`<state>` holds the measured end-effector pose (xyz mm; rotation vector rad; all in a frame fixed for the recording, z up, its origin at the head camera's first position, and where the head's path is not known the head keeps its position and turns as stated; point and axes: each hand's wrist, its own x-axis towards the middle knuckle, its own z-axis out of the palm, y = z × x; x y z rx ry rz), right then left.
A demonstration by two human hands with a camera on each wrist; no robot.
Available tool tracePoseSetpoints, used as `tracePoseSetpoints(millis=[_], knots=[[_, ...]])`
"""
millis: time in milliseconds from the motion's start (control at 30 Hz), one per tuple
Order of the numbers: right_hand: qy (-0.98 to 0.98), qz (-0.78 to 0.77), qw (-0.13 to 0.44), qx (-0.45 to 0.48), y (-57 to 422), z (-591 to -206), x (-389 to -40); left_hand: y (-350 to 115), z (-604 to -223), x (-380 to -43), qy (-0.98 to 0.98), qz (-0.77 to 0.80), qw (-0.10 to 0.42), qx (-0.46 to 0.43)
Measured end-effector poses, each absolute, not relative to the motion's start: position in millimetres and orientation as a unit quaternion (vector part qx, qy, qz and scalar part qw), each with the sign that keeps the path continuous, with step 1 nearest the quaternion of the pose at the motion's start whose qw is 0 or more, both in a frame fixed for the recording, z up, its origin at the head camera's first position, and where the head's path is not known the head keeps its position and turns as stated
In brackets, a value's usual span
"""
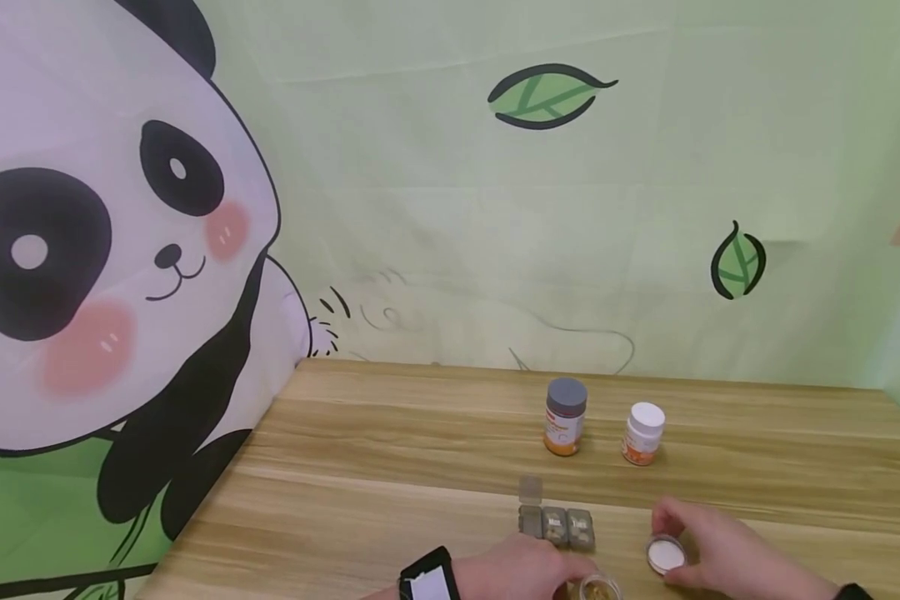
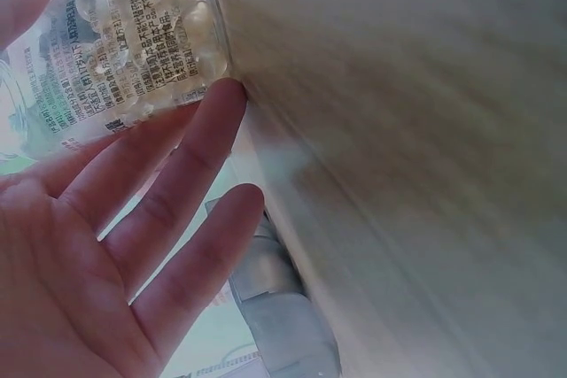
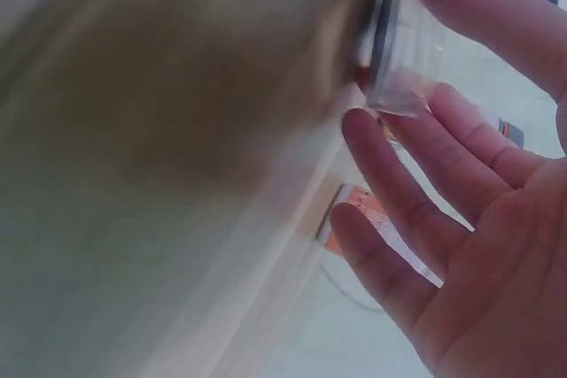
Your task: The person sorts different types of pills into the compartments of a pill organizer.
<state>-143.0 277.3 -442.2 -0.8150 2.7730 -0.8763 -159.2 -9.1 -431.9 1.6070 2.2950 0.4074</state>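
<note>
My left hand (image 1: 521,567) grips a clear bottle (image 2: 133,50) between thumb and fingers. Printed text covers its side, and yellowish softgels show through the wall. In the head view the bottle's open mouth is at the bottom edge, its lower part cut off. Just beyond that hand lies a grey pill organizer (image 1: 567,527), partly hidden by it; the leftmost lid (image 1: 530,489) is flipped up. To the right, my right hand (image 1: 720,546) pinches a round cap (image 1: 666,555) at the tabletop, thumb on the near side and fingers on the far side. The cap's white inside faces up.
A grey-capped bottle (image 1: 566,417) and a smaller white-capped bottle (image 1: 643,433) stand upright farther back on the wooden table (image 1: 420,425). Behind the table hangs a green cloth (image 1: 420,167) with a panda print, also running along the left side.
</note>
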Motion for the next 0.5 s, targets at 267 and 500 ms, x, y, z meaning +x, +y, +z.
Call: tracePoseSetpoints(millis=[267,500], knots=[[0.937,-0.214,0.020,-0.274,280.0,-446.3,-138.4,-7.3,-431.1,-159.0,0.803,0.146,0.156,0.556],[0.947,-0.140,-0.044,-0.285,275.0,-448.1,-126.9,-9.5,-435.8,-151.2,0.814,0.152,0.127,0.547]])
